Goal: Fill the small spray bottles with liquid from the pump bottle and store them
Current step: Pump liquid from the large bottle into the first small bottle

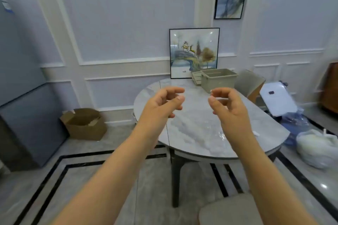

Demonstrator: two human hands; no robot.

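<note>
You are standing a little away from the round marble desk (192, 129) and holding both arms out in front of you, above its near half. Your left hand (162, 103) is hanging in the air with its fingers (175, 91) loosely curled and the thumb close to them, but nothing is lying between them. Your right hand (228, 104) is doing the same: its fingers (218, 91) are bent inward and are gripping nothing. Both hands are well apart from each other and are not touching the desk. I think you are holding them like this because you are only getting ready, since there is nothing near them to take.

The small spray bottles and the pump bottle are not showing anywhere in this view, so I cannot tell where they are. At the far edge of the desk a beige storage bin (218, 79) is standing upright, with a slatted beige lid or tray (196, 77) leaning just beside it on the left. The bin is probably the place for storing. Its inside is mostly hidden from this angle, so I cannot say what it is holding. A framed picture (193, 51) is leaning on the wall behind it.
</note>
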